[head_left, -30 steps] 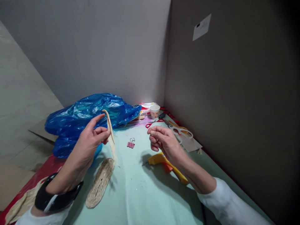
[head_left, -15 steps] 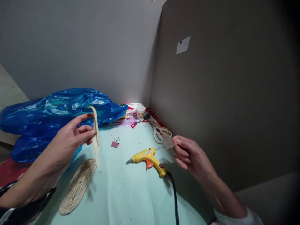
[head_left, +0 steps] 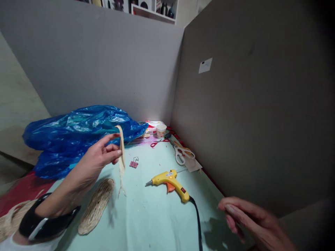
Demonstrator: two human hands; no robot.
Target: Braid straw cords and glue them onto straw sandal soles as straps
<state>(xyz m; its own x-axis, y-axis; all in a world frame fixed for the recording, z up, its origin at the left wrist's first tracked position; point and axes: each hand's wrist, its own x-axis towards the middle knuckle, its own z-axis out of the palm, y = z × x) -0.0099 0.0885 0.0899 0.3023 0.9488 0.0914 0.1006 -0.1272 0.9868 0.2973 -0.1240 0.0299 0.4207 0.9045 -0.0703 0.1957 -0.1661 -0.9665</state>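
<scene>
- Far left, a red surface (head_left: 23, 188) borders the table, with pale woven pieces (head_left: 18, 213) lying by it.
- A black band (head_left: 47, 218) circles the left wrist; the left hand (head_left: 98, 157) pinches a pale strip (head_left: 121, 170) between thumb and fingers, its other fingers loosely bent. The strip hangs above the table, its lower end frayed.
- Behind that hand, a crumpled blue plastic bag (head_left: 78, 129) lies before a plain grey panel (head_left: 104, 62).
- Below the hand, a woven oval sole (head_left: 96, 207) lies flat on the pale green, slightly creased and speckled table cover (head_left: 146, 223).
- A pink binder clip (head_left: 134, 164) stands right of the strip.
- Above the panel's edge, a white shelf (head_left: 154, 14) holds dark bottles.
- In the far corner, a red-and-white packet (head_left: 155, 123) is partly behind a patterned white cup (head_left: 161, 131); their print is unreadable.
- The yellow glue gun (head_left: 170, 177) has a white label, too small to read.
- White-handled scissors (head_left: 180, 149) lie nearby.
- On the dark right-hand panel (head_left: 248, 104), a white notice (head_left: 205, 65) is illegible.
- The blurred right hand (head_left: 251, 216) is half-curled, thumb against forefinger; whether it holds anything, I cannot tell.
</scene>
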